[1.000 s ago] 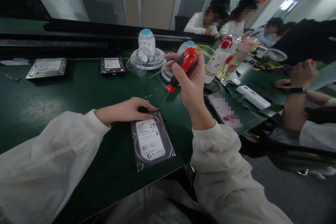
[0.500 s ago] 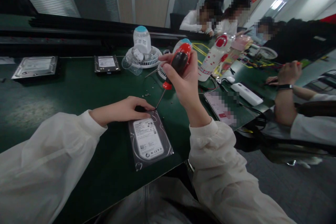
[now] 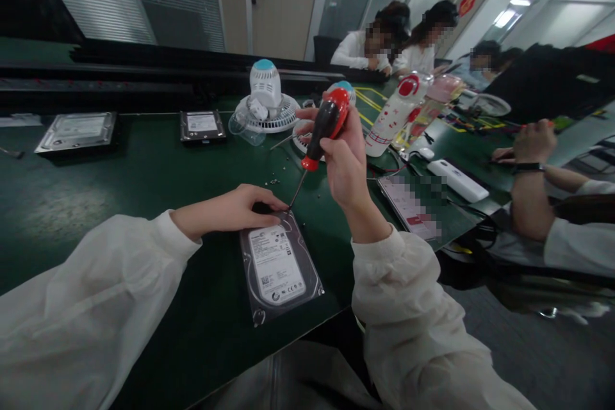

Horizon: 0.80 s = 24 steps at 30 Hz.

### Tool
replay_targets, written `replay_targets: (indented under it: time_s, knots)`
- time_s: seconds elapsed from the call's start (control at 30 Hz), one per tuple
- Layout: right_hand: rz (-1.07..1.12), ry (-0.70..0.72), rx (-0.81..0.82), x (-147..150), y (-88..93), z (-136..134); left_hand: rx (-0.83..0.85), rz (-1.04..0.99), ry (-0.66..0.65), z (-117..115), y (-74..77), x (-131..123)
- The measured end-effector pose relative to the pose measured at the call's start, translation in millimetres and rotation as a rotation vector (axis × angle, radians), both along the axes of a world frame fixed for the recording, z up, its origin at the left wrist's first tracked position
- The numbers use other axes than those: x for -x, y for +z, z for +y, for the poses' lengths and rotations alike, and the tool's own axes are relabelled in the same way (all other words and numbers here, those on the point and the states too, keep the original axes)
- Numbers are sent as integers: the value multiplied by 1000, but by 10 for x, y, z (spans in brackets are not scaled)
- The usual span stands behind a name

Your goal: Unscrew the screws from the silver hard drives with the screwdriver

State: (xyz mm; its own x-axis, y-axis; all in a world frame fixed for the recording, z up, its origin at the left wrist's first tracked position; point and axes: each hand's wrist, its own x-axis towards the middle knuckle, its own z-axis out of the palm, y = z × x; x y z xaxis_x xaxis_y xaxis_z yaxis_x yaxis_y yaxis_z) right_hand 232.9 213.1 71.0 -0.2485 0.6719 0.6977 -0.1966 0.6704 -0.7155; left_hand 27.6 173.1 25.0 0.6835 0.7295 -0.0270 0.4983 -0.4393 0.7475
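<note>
A hard drive (image 3: 276,266) with a white label lies flat on the green tabletop before me. My left hand (image 3: 245,208) grips its far end, thumb on the top face and fingers along the far edge. In my right hand (image 3: 348,163) is a red and black screwdriver (image 3: 323,134), held tilted by its handle. The screwdriver's thin shaft slants down to the far edge of the drive, and its tip meets a spot beside my left fingertips. Whether a screw sits under the tip is too small to tell.
Small screws (image 3: 273,182) lie beyond the drive. Farther back are a smaller drive (image 3: 202,126), a larger drive (image 3: 77,131) and a white fan (image 3: 265,93). To the right are a phone (image 3: 406,208), a bottle (image 3: 396,115), a white power bank (image 3: 458,180) and a co-worker's arm (image 3: 533,173).
The whole scene sits slightly lower and farther right as my head view shifts. My right fingers have changed position around the screwdriver handle; its tip stays at the same corner of the drive.
</note>
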Motion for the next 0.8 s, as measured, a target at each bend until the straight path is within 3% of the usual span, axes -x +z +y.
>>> replay_targets:
  time_s: [0.23,0.5,0.8]
  knots:
    - [5,-119,-74,16,-12,-16,-4,-12,-12,0,2,-1]
    - [25,25,-9,-30,1,-10,-39,5,-12,-25,46,-19]
    - [-27,-138,-41,31,41,-93,25,-27,-12,-21,47,-16]
